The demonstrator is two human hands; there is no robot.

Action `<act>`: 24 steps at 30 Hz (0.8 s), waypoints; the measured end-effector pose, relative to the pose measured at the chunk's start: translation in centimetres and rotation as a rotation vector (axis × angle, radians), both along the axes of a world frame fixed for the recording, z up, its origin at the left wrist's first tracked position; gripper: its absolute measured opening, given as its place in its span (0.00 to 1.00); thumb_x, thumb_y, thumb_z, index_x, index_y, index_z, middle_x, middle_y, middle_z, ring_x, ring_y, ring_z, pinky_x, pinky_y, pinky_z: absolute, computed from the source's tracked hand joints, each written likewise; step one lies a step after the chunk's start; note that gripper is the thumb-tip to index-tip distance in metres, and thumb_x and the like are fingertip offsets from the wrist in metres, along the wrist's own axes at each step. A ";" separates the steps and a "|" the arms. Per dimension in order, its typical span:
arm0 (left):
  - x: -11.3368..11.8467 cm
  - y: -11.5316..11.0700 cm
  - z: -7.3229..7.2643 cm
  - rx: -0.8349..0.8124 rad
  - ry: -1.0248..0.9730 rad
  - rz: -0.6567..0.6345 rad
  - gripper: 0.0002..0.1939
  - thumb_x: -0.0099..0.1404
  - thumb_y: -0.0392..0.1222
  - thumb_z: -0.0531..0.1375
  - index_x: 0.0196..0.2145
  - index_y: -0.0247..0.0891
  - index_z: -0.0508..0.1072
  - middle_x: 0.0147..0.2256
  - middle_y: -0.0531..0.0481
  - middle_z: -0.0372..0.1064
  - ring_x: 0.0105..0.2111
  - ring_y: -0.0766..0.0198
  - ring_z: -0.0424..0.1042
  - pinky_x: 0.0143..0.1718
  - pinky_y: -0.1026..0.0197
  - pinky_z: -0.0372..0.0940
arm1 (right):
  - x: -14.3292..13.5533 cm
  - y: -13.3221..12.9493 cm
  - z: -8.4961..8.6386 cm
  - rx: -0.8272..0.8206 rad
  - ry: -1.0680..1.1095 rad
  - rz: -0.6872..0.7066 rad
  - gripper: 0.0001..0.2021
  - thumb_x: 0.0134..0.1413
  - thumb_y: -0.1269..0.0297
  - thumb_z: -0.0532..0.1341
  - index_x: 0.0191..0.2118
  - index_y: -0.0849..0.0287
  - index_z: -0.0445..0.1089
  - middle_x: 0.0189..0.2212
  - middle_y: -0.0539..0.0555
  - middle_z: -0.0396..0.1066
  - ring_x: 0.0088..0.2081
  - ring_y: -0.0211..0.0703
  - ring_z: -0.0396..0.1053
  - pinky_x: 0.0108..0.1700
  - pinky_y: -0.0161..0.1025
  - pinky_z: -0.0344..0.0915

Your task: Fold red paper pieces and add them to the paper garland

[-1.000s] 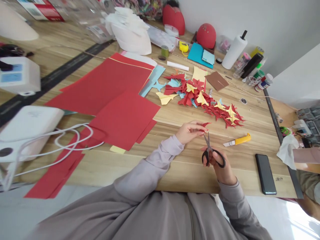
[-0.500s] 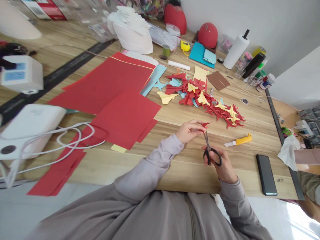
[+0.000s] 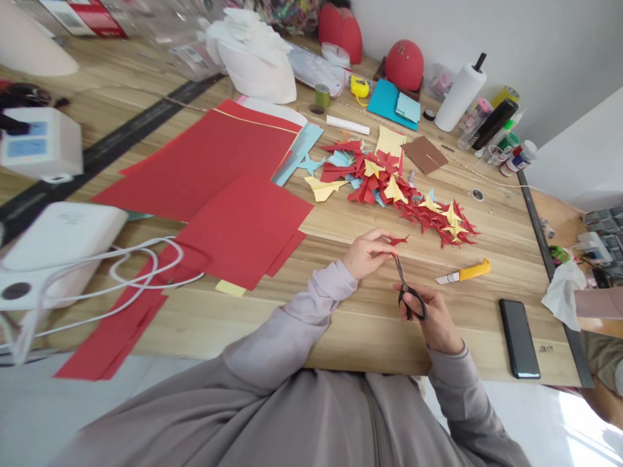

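My left hand pinches a small red piece of paper between thumb and fingers, its pointed tip sticking out to the right. In my right hand is a pair of scissors with black handles, my fingers through the loops. The blades point up and away and lie nearly together, their tips at the red paper by my left fingertips. Beyond both hands spreads a pile of cut and folded paper stars, mostly red with some yellow and light blue. A yellow utility knife lies right of my right hand.
Large red paper sheets and red strips cover the left side, near a white device with looped white cable. A black phone lies at the right. Bottles stand at the back right. Another person's arm shows at the right edge.
The scissor blades have closed together from slightly apart, and the handle loops have drawn closer. The red paper has turned a little in my left fingers.
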State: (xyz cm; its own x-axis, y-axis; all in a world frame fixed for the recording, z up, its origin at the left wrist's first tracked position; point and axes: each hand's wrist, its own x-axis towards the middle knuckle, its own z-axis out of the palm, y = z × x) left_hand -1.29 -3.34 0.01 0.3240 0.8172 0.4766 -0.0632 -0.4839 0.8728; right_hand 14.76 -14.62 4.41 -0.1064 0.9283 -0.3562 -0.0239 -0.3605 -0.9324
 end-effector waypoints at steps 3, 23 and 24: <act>0.1 0.0 0.0 0.018 -0.002 0.005 0.06 0.56 0.39 0.60 0.30 0.39 0.77 0.41 0.43 0.67 0.39 0.62 0.70 0.44 0.57 0.65 | 0.0 0.0 0.0 0.001 0.003 0.004 0.18 0.46 0.58 0.63 0.42 0.63 0.71 0.16 0.48 0.65 0.19 0.34 0.58 0.22 0.34 0.53; 0.0 -0.2 0.3 0.036 0.016 -0.003 0.07 0.56 0.36 0.59 0.31 0.39 0.77 0.41 0.43 0.68 0.39 0.62 0.71 0.44 0.57 0.66 | 0.4 0.0 -0.1 -0.001 0.013 -0.009 0.16 0.46 0.58 0.63 0.39 0.62 0.72 0.15 0.47 0.64 0.18 0.32 0.57 0.21 0.33 0.51; 0.0 -0.2 0.3 0.037 0.018 -0.003 0.07 0.56 0.36 0.59 0.31 0.39 0.77 0.41 0.43 0.68 0.39 0.62 0.71 0.44 0.57 0.66 | 0.4 0.0 -0.2 0.000 0.016 -0.010 0.16 0.46 0.58 0.63 0.39 0.62 0.72 0.15 0.47 0.64 0.18 0.32 0.57 0.21 0.33 0.51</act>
State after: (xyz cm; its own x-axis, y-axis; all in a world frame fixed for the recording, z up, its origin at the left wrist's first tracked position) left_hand -1.31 -3.52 0.31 0.3356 0.7979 0.5007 -0.0490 -0.5160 0.8552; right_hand 15.17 -14.61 4.23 -0.1024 0.9293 -0.3548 -0.0427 -0.3605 -0.9318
